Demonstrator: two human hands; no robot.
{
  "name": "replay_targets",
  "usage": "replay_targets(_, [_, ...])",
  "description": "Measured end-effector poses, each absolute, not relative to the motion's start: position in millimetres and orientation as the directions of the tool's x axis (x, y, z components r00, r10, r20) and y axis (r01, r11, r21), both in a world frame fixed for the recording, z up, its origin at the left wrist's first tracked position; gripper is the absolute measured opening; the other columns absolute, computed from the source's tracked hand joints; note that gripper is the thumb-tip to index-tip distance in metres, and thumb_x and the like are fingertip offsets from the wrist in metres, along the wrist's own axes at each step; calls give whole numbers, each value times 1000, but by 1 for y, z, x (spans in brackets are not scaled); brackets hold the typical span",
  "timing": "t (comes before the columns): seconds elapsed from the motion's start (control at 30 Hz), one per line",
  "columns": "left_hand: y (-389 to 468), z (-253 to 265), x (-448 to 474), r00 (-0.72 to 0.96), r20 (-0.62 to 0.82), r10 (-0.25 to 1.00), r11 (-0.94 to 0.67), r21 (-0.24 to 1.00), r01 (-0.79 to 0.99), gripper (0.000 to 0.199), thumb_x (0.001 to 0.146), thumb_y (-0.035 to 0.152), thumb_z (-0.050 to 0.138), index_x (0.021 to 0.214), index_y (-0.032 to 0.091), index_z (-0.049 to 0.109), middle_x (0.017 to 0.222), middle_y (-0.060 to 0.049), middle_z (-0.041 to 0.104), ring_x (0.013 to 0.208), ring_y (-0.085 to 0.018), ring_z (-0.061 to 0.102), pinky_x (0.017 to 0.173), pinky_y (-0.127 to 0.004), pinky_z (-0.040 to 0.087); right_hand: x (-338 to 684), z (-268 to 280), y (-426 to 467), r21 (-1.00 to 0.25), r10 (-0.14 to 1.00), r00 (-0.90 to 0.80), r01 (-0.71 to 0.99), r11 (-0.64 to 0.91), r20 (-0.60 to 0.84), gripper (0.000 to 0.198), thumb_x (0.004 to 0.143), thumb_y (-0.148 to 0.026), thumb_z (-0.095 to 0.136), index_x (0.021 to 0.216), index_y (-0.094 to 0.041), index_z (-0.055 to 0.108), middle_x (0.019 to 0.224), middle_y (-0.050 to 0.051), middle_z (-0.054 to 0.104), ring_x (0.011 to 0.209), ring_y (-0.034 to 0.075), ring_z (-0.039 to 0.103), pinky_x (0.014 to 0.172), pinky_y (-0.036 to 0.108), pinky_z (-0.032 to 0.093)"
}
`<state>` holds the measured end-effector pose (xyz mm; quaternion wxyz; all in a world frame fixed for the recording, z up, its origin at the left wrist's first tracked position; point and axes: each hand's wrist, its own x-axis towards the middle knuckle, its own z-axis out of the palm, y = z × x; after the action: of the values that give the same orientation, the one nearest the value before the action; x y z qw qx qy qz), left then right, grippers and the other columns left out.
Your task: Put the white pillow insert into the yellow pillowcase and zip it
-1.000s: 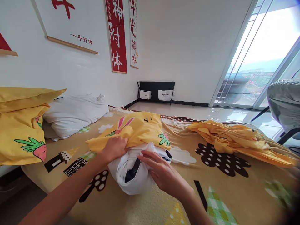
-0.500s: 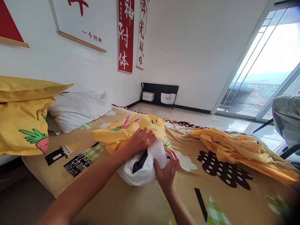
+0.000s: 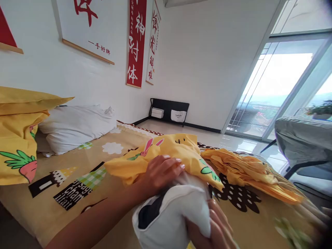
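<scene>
A yellow pillowcase (image 3: 173,147) with rabbit and carrot prints lies in front of me on the bed. Over its near edge my left hand (image 3: 164,171) is curled, gripping the cloth. A white pillow (image 3: 178,211) sticks out towards me from the pillowcase's near side, with a dark patch (image 3: 150,212) showing in a fold. My right hand (image 3: 210,224) is closed around the right side of the pillow, somewhat blurred, its thumb pressing into the white fabric. How far the pillow reaches inside the case is hidden.
The patterned brown bedspread (image 3: 85,231) covers the bed. Yellow pillows (image 3: 18,145) and a white pillow (image 3: 77,126) rest along the left wall. Crumpled yellow cloth (image 3: 241,169) lies to the right. Beyond stand a covered chair (image 3: 298,138) and a low black rack (image 3: 168,109).
My right hand has moved down and to the right, nearer to me, with the white pillow. More of the pillow and pillowcase shows, and the head view has shifted.
</scene>
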<state>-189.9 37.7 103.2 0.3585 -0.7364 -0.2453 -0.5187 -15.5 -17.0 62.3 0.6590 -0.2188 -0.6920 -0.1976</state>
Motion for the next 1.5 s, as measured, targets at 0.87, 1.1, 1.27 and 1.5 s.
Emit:
replay_targets(0.87, [2,105,-314,202,801,563,-101,-176,979,44,86,47,53,122,23,62,153,-14,31,138,-33,33,104,-53,27,-159,106,-37,111,50,-699,183,977,713,36,91,-50,51,70,-20,48,60,-4,55,57,10,50,56,26,33])
replay_targets(1.1, [10,97,-354,-27,818,574,-48,66,997,31,90,33,46,115,21,62,141,-15,48,134,-32,37,103,-53,26,-174,142,-3,-112,354,-705,366,924,614,28,90,-46,57,81,-19,58,77,-1,63,70,11,57,66,22,40])
replay_targets(1.27, [16,95,-374,-112,701,704,-197,345,918,18,84,21,50,82,18,67,87,-8,70,86,-22,62,81,-34,45,-181,149,12,-165,553,-655,557,814,515,23,92,-42,54,92,-21,64,89,0,68,82,14,62,71,23,40])
replay_targets(1.5, [22,86,-368,-182,781,598,-367,468,804,19,82,26,50,80,17,67,79,-3,67,70,-13,60,67,-23,46,-198,144,38,-58,808,-479,848,527,342,26,94,-30,47,90,-17,69,92,11,71,82,22,67,65,27,43])
